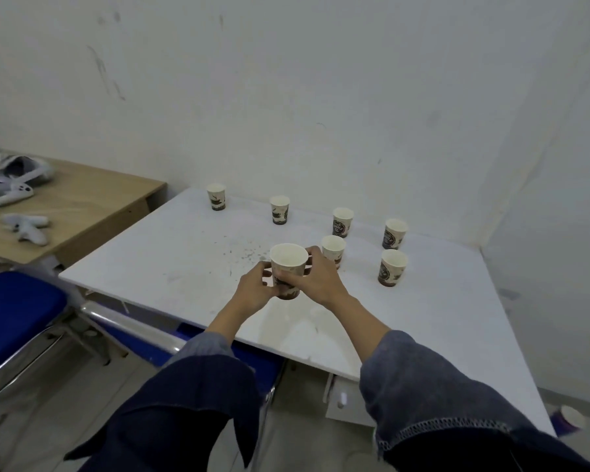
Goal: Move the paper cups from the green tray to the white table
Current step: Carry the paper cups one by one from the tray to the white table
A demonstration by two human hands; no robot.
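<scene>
The paper cup [288, 270] I hold is cream inside with dark brown print outside, like the six cups [343, 222] beyond. The table [171, 253] is white, speckled; my sleeves [419, 383] dark blue.

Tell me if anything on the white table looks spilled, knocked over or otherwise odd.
No cup is tipped: six paper cups, such as the far-left one, stand upright, and both hands hold a seventh. The odd part is the white table itself: dark specks are scattered beside the held cup, like grit or dried spatter.
</scene>
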